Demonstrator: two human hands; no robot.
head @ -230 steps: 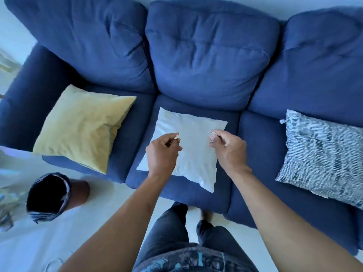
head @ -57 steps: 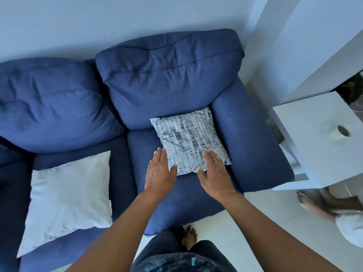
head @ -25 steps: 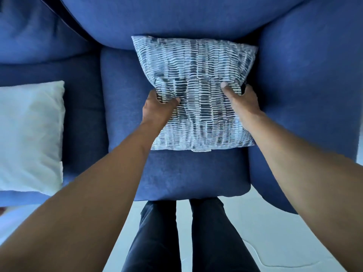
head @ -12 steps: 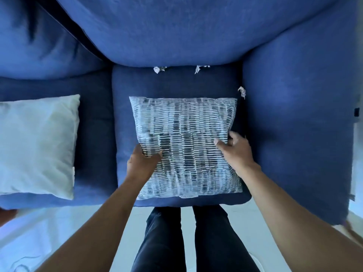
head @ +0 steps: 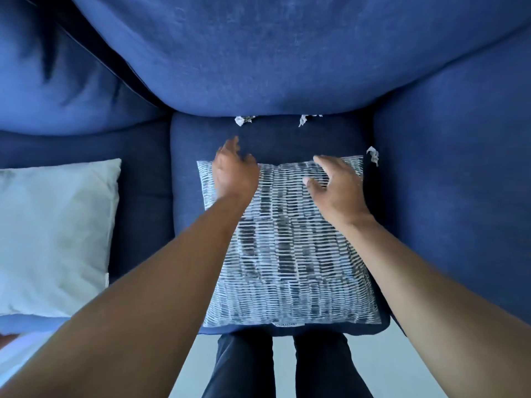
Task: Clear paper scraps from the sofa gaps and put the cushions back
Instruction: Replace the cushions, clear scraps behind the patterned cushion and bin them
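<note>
Paper scraps, small, white and crumpled, poke out of the sofa's gaps: one (head: pixel 240 120) and another (head: pixel 302 120) sit in the crease where the seat cushion (head: pixel 184 156) meets the back cushion (head: pixel 258 53), and a third (head: pixel 373 154) is lodged in the gap between the seat and the armrest (head: pixel 459 182) on the right. A patterned pillow (head: pixel 287 254), white with dark blue dashes in rows, lies flat on the front of the seat, its far edge short of the back crease, and a small label shows at its near hem. The left hand (head: pixel 234 170) is over the pillow's far left corner, fingers loosely extended toward the nearest scrap and holding nothing; it is blurred. The right hand (head: pixel 339 188) hovers over the pillow's far right part, fingers spread and relaxed, gripping nothing. A plain white pillow (head: pixel 54 237) lies on the next seat to the left. Dark trouser legs (head: pixel 244 366) stand against the sofa's front.
</note>
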